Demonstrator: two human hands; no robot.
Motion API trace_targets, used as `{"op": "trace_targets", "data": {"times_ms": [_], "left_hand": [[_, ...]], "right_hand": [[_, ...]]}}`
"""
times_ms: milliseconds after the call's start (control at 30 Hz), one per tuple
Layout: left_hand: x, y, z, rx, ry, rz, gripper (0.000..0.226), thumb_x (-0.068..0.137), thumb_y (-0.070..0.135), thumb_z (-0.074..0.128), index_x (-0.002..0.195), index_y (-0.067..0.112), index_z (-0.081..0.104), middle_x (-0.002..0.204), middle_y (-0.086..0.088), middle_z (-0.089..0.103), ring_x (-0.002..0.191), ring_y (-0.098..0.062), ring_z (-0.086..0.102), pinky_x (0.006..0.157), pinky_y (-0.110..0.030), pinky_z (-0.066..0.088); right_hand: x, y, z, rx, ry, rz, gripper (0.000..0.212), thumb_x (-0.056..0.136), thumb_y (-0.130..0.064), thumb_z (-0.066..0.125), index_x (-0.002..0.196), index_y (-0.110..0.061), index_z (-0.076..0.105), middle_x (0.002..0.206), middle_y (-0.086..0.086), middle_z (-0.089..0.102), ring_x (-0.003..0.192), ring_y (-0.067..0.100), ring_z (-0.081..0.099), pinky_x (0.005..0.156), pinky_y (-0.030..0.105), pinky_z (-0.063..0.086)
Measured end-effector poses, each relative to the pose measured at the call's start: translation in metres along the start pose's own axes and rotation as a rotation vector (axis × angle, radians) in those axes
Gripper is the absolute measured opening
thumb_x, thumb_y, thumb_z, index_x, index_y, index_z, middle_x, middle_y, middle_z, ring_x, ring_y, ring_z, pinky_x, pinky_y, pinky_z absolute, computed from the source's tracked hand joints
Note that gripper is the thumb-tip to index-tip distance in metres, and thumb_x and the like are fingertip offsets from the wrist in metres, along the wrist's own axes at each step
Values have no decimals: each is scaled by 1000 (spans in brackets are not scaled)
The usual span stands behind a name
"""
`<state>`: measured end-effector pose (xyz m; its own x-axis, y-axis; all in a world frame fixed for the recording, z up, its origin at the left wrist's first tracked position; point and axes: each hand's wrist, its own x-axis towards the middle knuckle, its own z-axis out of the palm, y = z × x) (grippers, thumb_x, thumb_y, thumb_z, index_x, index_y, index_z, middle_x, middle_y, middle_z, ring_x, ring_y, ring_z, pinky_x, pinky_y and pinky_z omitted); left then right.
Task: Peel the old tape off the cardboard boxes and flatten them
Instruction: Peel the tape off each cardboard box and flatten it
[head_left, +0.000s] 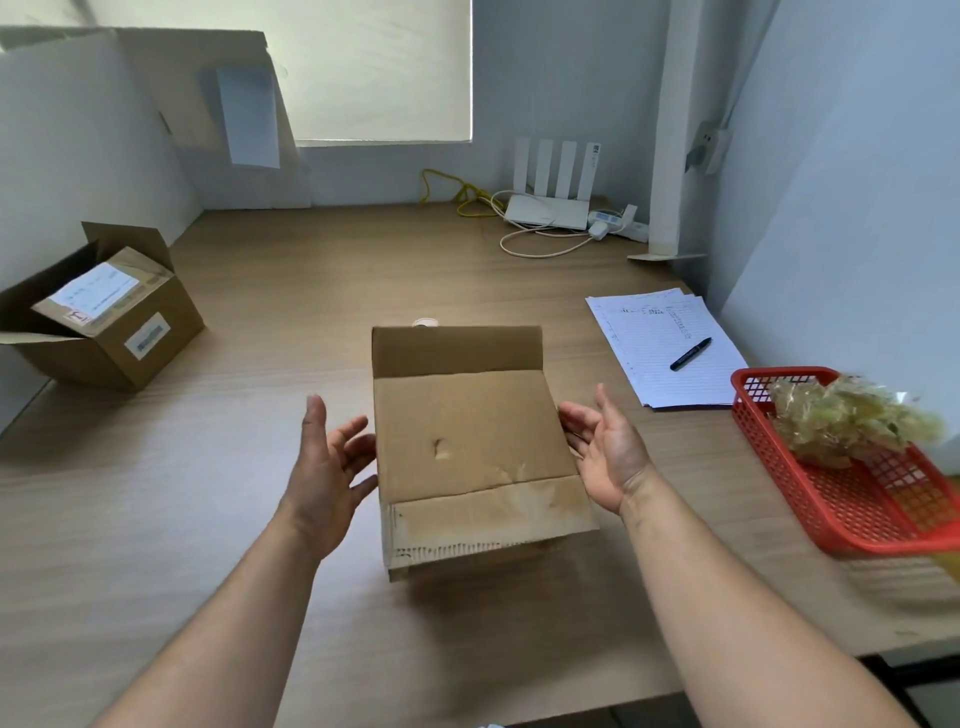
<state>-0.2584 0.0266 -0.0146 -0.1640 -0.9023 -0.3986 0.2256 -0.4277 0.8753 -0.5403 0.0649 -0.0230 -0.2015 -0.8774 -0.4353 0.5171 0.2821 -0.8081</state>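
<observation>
- Centre box (472, 447) lies on the bench (249, 519), no tape visible; flattening, I judge, is unfinished.
- The left hand (324, 478) and right hand (605, 452) flank it, fingers spread, grasping nothing.
- Second box (104, 322), far left, stands unflattened.
- Tape wad (852, 421) sits in the red basket (841, 525).

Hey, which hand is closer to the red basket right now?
Right. The right hand is at the right side of the cardboard box, the side facing the red basket. The left hand is at the box's left side, with the box between.
</observation>
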Motion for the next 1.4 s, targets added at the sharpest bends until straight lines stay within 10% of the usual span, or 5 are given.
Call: {"op": "trace_targets", "data": {"times_ms": [233, 400, 600, 1200, 1400], "left_hand": [[6, -23, -8, 95, 23, -77, 89, 82, 80, 28, 144, 17, 39, 131, -7, 52, 125, -20, 49, 112, -46, 31], [8, -27, -6, 236, 3, -58, 78, 78, 74, 44, 138, 24, 44, 128, 2, 56, 122, -14, 51, 107, -42, 37], [11, -43, -7, 428, 50, -20, 54, 89, 30, 67, 136, 35, 41, 122, 5, 59, 106, -14, 61, 85, -31, 49], [18, -61, -73, 395, 299, -66, 49, 86, 2, 63, 126, 28, 50, 121, -7, 62, 105, -31, 62, 93, -48, 51], [11, -86, -79, 1229, 333, 140, 77, 91, 35, 60, 153, 20, 17, 159, -13, 16, 145, -28, 15, 117, -38, 13]], "right_hand": [[4, 13, -3, -102, 50, -1, 55, 97, -48, 37, 130, -7, 53, 127, 8, 57, 121, 20, 51, 105, 34, 39], [5, 21, 1, -174, 83, 20, 31, 99, -26, 45, 116, -7, 63, 94, 3, 70, 86, 16, 64, 61, 24, 54], [10, 40, 8, -492, 57, -38, 42, 102, -21, 36, 142, -10, 41, 141, 7, 48, 129, 21, 47, 110, 43, 36], [21, 124, 39, -1611, -53, -84, 57, 94, -39, 47, 147, -38, 26, 160, -2, 5, 146, 20, 1, 116, 44, 4], [15, 138, 46, -1858, -70, -91, 59, 95, -46, 40, 149, -39, 16, 160, 0, -5, 146, 22, -5, 116, 43, 0]]}}
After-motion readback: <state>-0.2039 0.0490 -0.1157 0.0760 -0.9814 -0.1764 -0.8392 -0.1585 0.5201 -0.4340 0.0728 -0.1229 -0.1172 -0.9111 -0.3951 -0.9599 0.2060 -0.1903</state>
